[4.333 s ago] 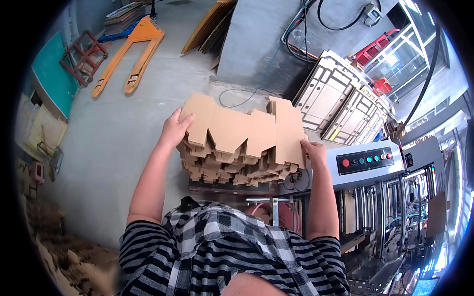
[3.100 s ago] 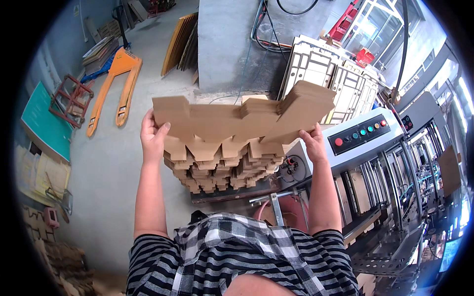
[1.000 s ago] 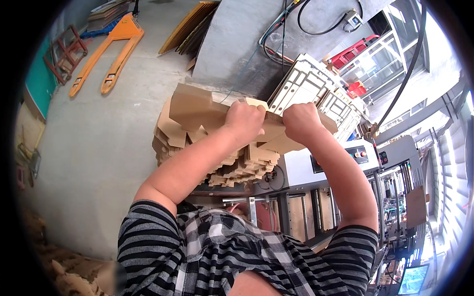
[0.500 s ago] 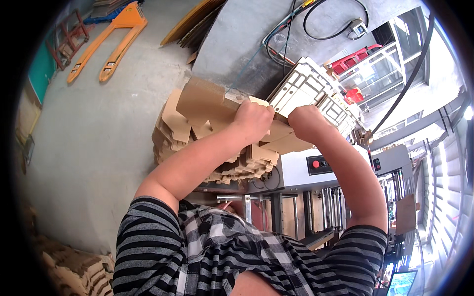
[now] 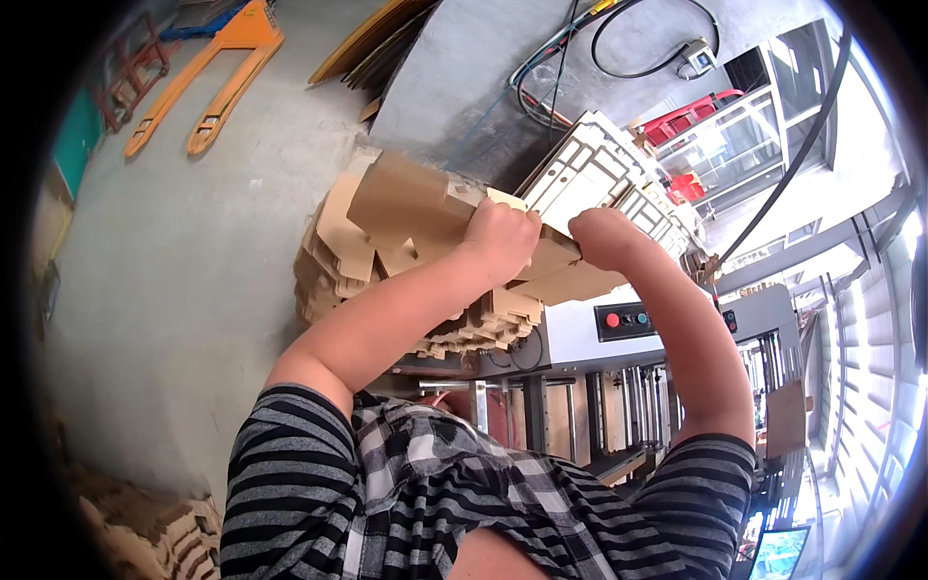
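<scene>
Both my hands grip a brown die-cut cardboard sheet [image 5: 406, 203] in front of me. Its far left panel sticks up and its right flap slopes down past my right hand. My left hand [image 5: 503, 240] is closed around its edge near the middle, fingers curled. Closed on the same edge a short way right is my right hand [image 5: 604, 238], its fingertips partly hidden. Beneath the sheet lies an uneven stack of cut cardboard blanks [image 5: 333, 251], its layers jutting out at the left and front.
Right of the stack stands a grey machine [image 5: 570, 338] with a control panel [image 5: 628, 321] and rollers. Behind are white die boards [image 5: 585, 164] and a grey wall [image 5: 483, 68] with cables. An orange pallet jack [image 5: 232, 58] stands far left; more cardboard [image 5: 145, 522] lies lower left.
My hands keep their hold on the cardboard sheet and have shifted very slightly right. The surrounding room has slid a little left in the picture.
</scene>
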A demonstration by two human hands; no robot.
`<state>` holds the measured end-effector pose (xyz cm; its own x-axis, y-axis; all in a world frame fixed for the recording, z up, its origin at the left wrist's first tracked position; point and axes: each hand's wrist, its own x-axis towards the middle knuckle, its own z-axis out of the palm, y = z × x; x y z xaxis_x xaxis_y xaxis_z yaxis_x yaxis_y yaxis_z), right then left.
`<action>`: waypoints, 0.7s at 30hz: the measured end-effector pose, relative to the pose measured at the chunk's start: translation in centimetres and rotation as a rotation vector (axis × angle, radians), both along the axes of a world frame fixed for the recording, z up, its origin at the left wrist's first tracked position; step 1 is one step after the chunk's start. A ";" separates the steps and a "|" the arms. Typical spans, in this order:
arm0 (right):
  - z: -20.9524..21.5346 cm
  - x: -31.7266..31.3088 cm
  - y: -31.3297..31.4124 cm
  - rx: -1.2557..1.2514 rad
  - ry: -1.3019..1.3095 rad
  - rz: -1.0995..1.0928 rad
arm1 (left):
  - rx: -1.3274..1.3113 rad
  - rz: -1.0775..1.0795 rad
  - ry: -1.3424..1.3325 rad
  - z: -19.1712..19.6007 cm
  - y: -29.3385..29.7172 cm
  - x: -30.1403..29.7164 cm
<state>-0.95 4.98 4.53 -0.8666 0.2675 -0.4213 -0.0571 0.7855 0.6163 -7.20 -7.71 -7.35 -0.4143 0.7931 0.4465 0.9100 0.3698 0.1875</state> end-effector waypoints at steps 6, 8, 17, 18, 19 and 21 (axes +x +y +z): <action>1.4 -1.4 -0.3 -0.235 0.003 -0.189 | 0.017 -0.002 -0.021 -0.4 0.0 -0.5; 1.2 -1.6 -0.5 -0.196 0.008 -0.146 | 0.069 -0.016 -0.003 -0.8 0.3 -0.6; 0.2 -1.2 -0.1 -0.028 -0.057 0.060 | 0.053 -0.011 0.022 -0.5 0.4 -0.6; 0.2 -1.1 0.1 -0.062 -0.051 0.046 | 0.042 -0.027 0.028 -0.4 0.3 -0.6; 0.2 -1.0 0.6 -0.093 -0.047 0.032 | 0.034 -0.042 0.032 -0.4 0.2 -0.6; 0.5 -1.0 1.1 -0.160 -0.030 -0.028 | 0.037 -0.057 0.038 -0.3 0.2 -0.6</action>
